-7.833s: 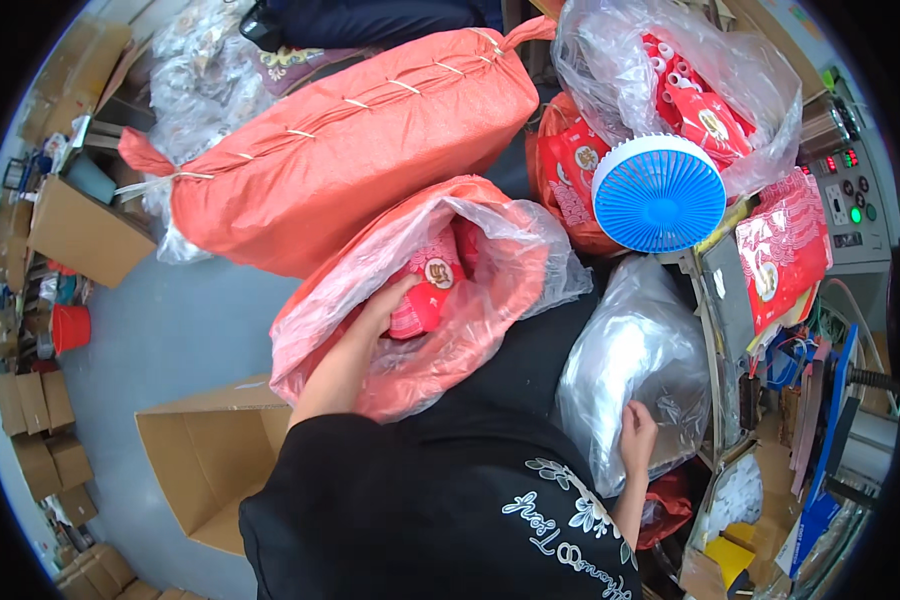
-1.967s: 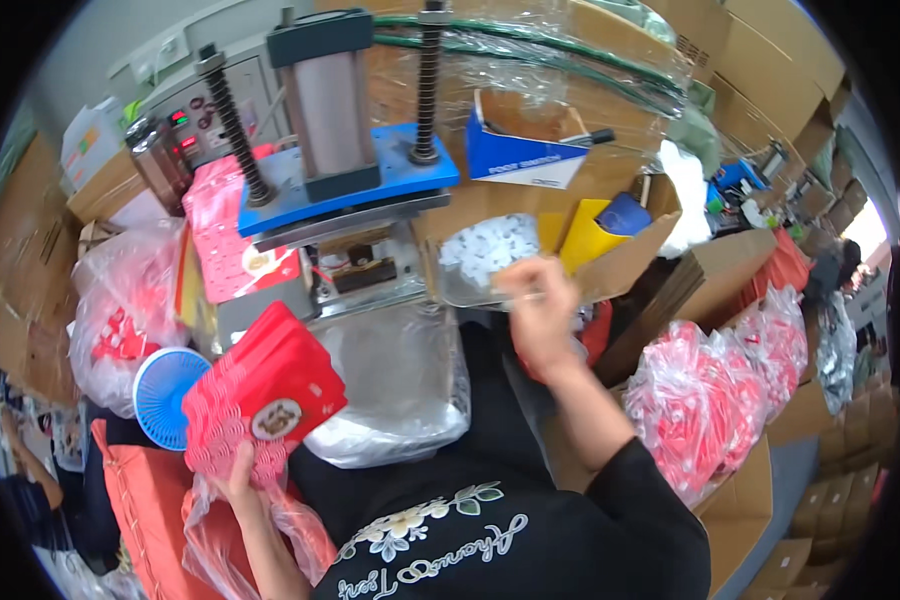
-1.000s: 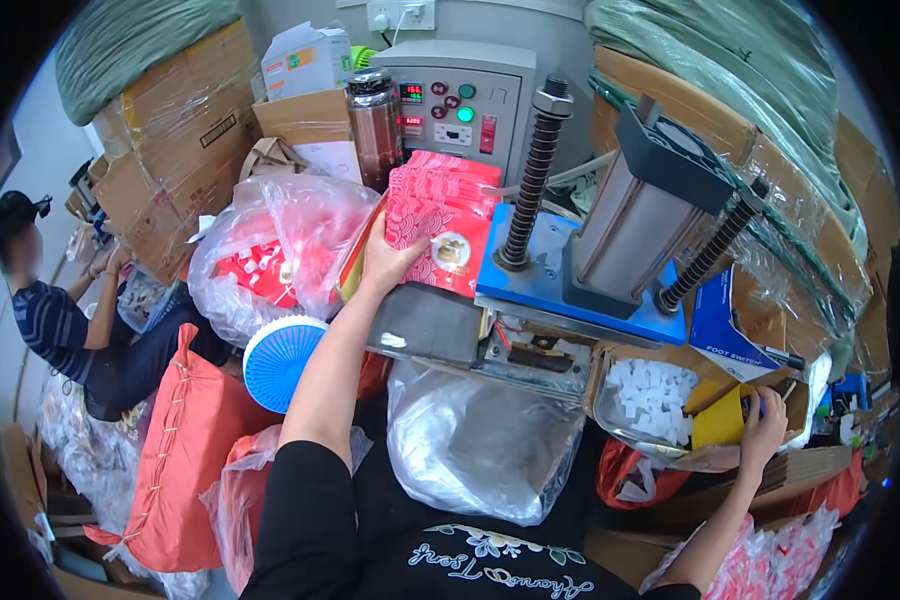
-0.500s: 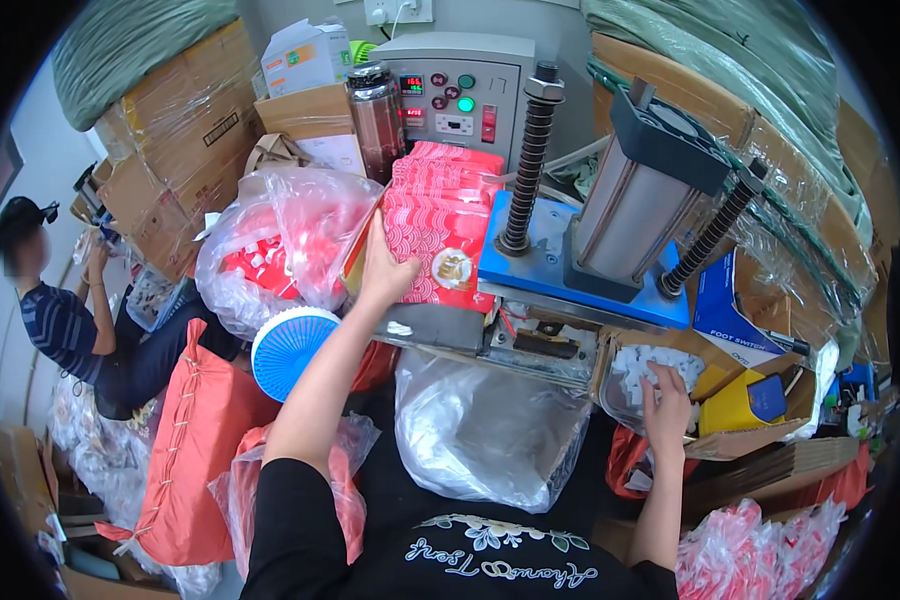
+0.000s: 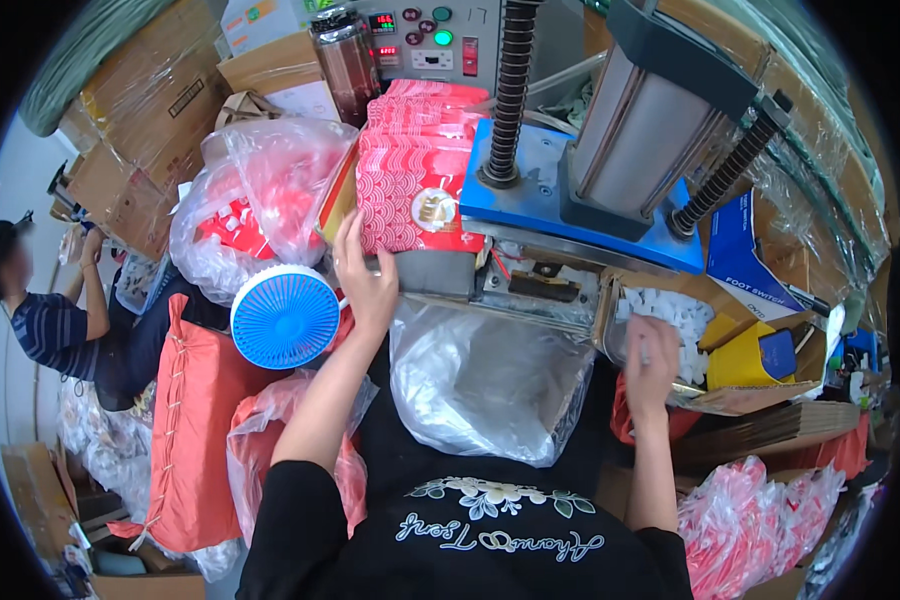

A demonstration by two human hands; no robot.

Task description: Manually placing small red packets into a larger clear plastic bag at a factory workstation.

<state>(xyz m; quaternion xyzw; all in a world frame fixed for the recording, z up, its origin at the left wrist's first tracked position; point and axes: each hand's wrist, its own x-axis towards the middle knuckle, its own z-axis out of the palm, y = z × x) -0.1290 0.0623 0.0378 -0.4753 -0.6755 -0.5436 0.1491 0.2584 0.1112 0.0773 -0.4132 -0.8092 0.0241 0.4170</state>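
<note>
My left hand point(image 5: 366, 284) is open, fingers apart, at the front left corner of a stack of red patterned packets point(image 5: 400, 190). A blue-and-white round fan point(image 5: 286, 316) stands just left of that wrist. My right hand point(image 5: 650, 362) is at the near edge of a clear tub point(image 5: 610, 335) holding small white pieces point(image 5: 682, 318). Its fingers are bunched together and slightly blurred; anything between them is too small to make out. Between my hands, a press with a blue plate point(image 5: 540, 215) stands beyond a clear plastic bag point(image 5: 485, 385).
Left of the packets sits a clear bag of red-and-white items point(image 5: 240, 225). A control box point(image 5: 475, 35) and a dark flask point(image 5: 346, 65) stand behind. An open carton point(image 5: 745, 400) is at right. Another person point(image 5: 60, 310) sits at far left.
The view has shifted, so the packets and press sit higher. My left hand has come off the packets toward me. My right hand has drawn back from the white pieces, fingers closing together.
</note>
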